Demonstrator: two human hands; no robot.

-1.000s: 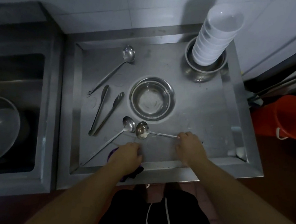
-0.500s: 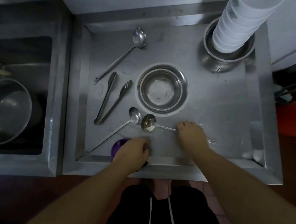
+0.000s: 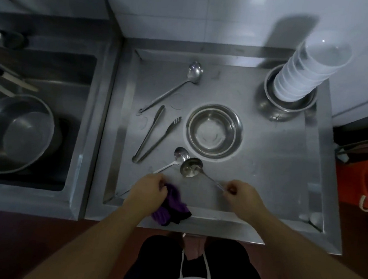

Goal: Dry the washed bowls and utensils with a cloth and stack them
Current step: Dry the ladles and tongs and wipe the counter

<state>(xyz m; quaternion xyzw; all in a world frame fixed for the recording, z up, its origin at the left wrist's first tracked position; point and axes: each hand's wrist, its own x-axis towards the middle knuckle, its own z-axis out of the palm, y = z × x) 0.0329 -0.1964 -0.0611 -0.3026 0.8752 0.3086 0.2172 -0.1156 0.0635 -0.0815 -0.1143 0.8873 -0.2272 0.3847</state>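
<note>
The right hand [image 3: 244,193] pinched a ladle [image 3: 191,167] by its handle while the left hand [image 3: 150,186] gripped the purple cloth [image 3: 173,208]; wiping the ladle's bowl seemingly came next.

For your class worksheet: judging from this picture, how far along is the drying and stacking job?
Done: white bowls stacked. In hand: right hand pinches a ladle by its handle; left hand grips the purple cloth. Left: two more ladles, tongs, steel bowl.
</note>
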